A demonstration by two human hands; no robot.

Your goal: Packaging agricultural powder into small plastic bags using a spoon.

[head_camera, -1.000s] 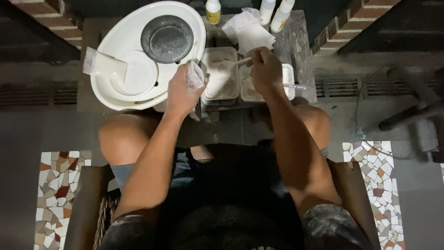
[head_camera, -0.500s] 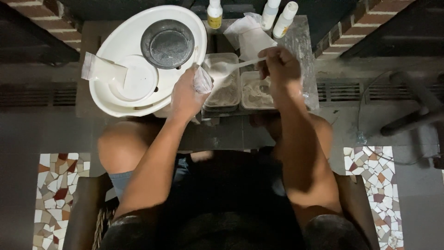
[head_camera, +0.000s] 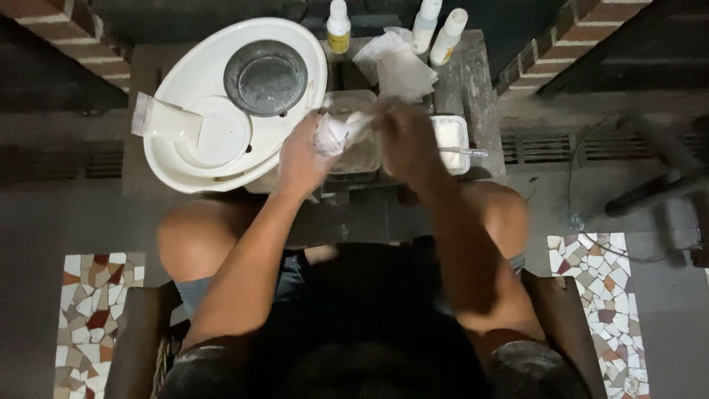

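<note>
At the far left of the low table (head_camera: 159,74) lies a large white oval basin (head_camera: 185,166). Inside it, a clear plastic bag with pale contents (head_camera: 162,118) rests on a white round lid (head_camera: 218,133), and just behind them sits a dark round bowl (head_camera: 266,77) with a grey inner face. A small white bottle with a yellow label (head_camera: 338,26) stands upright at the back of the table, just right of the basin's rim.

The left hand (head_camera: 299,159) is clenched around a small clear plastic bag (head_camera: 336,131) holding something whitish, gripping it from the left. The bag sits above a clear rectangular tub (head_camera: 358,155) with brownish contents, near the table's middle. The right hand (head_camera: 402,140) meets the bag from the right; it is blurred, so I cannot tell whether its fingers pinch the bag or only touch it.

Behind the hands lies a crumpled pale paper sheet (head_camera: 395,70), and 2 more white bottles (head_camera: 436,26) stand side by side at the back edge. Right of the right hand sits a white rectangular tub (head_camera: 450,137) with pale contents, and a thin stick-like tool (head_camera: 465,152) lies across its front rim, pointing right.

The person's bare knees flank the table's front, above a grey floor with mosaic tile patches (head_camera: 591,295) at both sides.
</note>
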